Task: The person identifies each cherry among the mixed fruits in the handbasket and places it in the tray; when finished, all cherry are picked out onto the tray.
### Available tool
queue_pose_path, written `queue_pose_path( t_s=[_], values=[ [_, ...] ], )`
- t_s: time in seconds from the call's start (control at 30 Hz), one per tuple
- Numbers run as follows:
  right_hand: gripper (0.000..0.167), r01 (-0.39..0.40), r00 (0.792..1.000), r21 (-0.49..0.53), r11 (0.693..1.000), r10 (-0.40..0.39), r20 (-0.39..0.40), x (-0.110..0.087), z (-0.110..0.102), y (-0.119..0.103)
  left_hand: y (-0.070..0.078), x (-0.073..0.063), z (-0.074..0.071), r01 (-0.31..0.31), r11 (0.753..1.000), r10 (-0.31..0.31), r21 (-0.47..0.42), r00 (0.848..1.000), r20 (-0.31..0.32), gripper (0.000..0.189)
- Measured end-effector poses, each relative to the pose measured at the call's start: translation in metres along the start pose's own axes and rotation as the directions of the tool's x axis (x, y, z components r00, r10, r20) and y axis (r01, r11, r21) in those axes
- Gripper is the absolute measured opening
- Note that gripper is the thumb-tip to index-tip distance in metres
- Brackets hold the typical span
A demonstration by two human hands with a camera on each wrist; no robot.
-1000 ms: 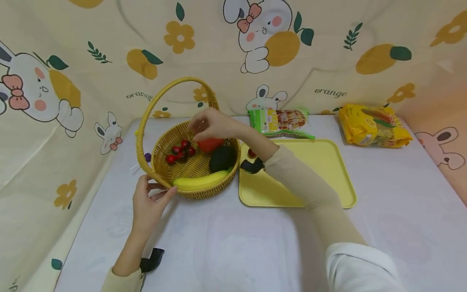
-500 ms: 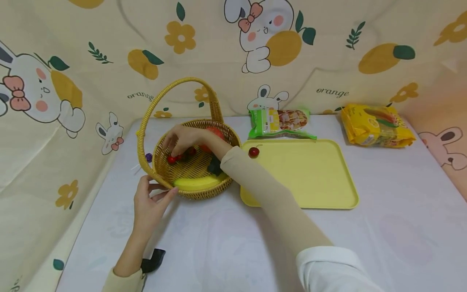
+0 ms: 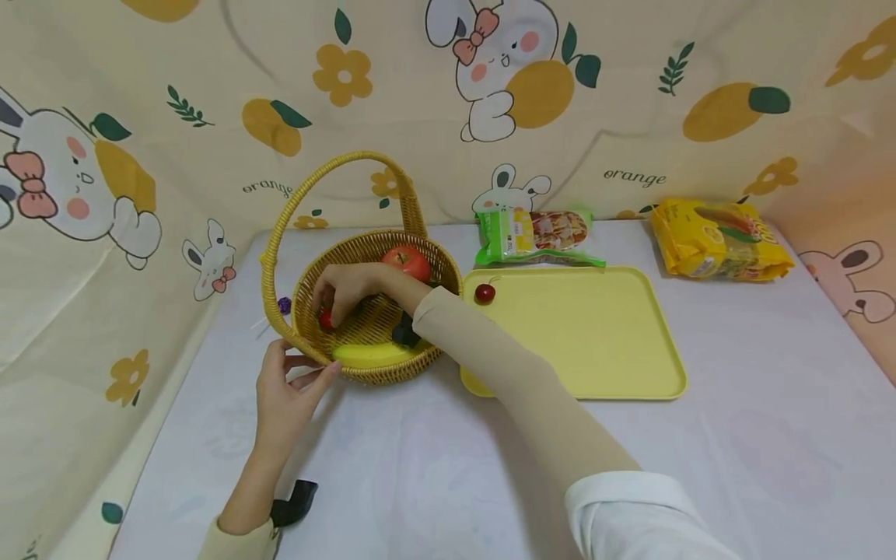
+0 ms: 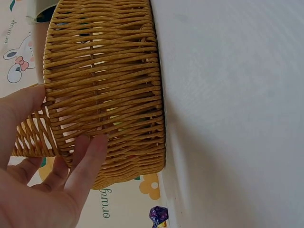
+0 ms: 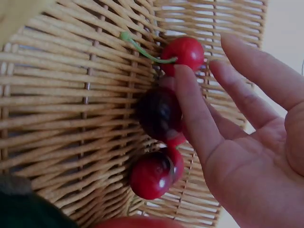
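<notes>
A round wicker basket (image 3: 392, 377) with a tall handle stands left of the middle in the head view. My left hand (image 3: 287, 397) holds it at the rim by the handle's foot, fingers against the woven outer wall (image 4: 107, 61). Inside the basket reaches my right hand (image 3: 348, 289), among several cherries. In the right wrist view, one fingertip is right at a red cherry (image 5: 185, 53) with a green stem, while other fingers stand apart from it. A darker cherry (image 5: 159, 114) lies beside that fingertip. A banana (image 3: 371, 355), a dark green avocado (image 5: 28, 209) and a tomato (image 3: 408, 263) also lie inside.
Right of the basket lies a yellow tray (image 3: 581, 334) bearing one cherry (image 3: 484, 294). Behind it are a green snack packet (image 3: 535, 236) and a yellow packet (image 3: 721, 239). A purple-wrapped lollipop (image 3: 283, 306) lies left of the basket. A patterned cloth (image 3: 392, 70) hangs behind.
My right hand has moved left and down inside the basket, from over the tomato to the cherries, uncovering the tomato. The left hand has stayed at the rim.
</notes>
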State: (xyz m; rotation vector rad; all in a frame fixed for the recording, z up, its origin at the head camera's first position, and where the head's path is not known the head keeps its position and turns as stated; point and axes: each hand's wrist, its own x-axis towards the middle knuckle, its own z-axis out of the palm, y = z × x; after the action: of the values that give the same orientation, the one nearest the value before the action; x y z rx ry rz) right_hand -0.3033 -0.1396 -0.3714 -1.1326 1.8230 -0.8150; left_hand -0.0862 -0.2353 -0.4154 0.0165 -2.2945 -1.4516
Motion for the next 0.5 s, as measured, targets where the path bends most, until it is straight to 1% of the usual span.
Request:
queue_pose_path(
  t_s=[0.13,0.3,0.37,0.5],
  values=[
    [0.033,-0.017,0.997,-0.011,1.0,0.018,0.079,0.0027,0.0051,-0.0016,0.0003,-0.0003,0.0001,0.005,1.0,-0.005,0.003,1.0,-0.002,0.058],
    [0.033,-0.054,0.982,-0.017,0.998,0.057,0.181,0.0031,0.0081,-0.0032,0.0011,-0.0004,0.0001,-0.002,1.0,0.002,0.007,1.0,0.004,0.056],
    [0.034,-0.067,0.977,-0.011,0.998,0.068,0.202,0.0028,0.009,-0.0034,0.0014,-0.0006,-0.0003,-0.001,1.0,0.001,0.006,1.0,0.006,0.056],
    [0.035,-0.068,0.978,0.028,0.997,0.061,0.202,0.0027,0.01,-0.0029,0.0025,-0.0008,-0.001,0.006,1.0,-0.006,0.013,1.0,0.007,0.056]
  ],
)
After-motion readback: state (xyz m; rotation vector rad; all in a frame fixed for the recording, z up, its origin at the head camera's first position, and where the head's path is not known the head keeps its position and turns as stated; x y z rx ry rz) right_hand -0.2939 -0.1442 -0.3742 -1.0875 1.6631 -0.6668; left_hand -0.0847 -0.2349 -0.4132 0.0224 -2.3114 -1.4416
